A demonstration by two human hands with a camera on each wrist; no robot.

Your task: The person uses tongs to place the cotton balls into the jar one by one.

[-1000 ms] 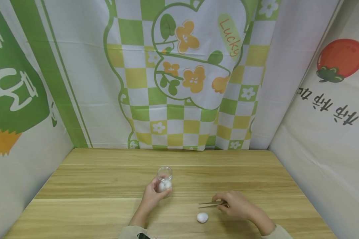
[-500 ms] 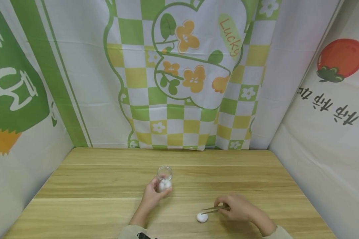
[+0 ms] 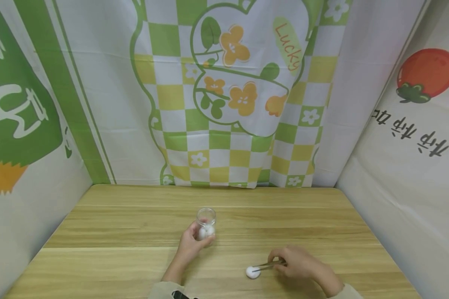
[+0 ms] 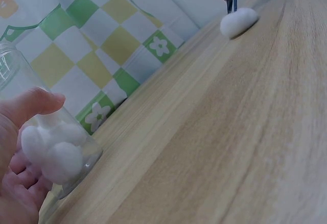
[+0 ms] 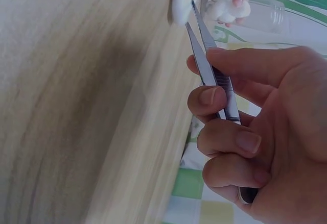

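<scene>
My left hand (image 3: 191, 242) grips a clear open jar (image 3: 206, 217) that stands upright on the table. Several white cotton balls (image 4: 62, 160) lie in its lower part. Metal tweezers (image 5: 214, 71) are pinched in my right hand (image 3: 299, 261), with the thumb and fingers curled round them. One loose cotton ball (image 3: 252, 272) rests on the wood to the right of the jar. The tweezer tips reach this ball and touch it in the right wrist view; they stand slightly apart there.
The wooden table (image 3: 134, 216) ends at a green and white checked curtain (image 3: 218, 143) behind. Printed cloth walls (image 3: 408, 187) close off both sides.
My right hand has lowered and tilted the tweezers, bringing their tips from above the loose cotton ball onto it. The left hand and the jar have stayed in place.
</scene>
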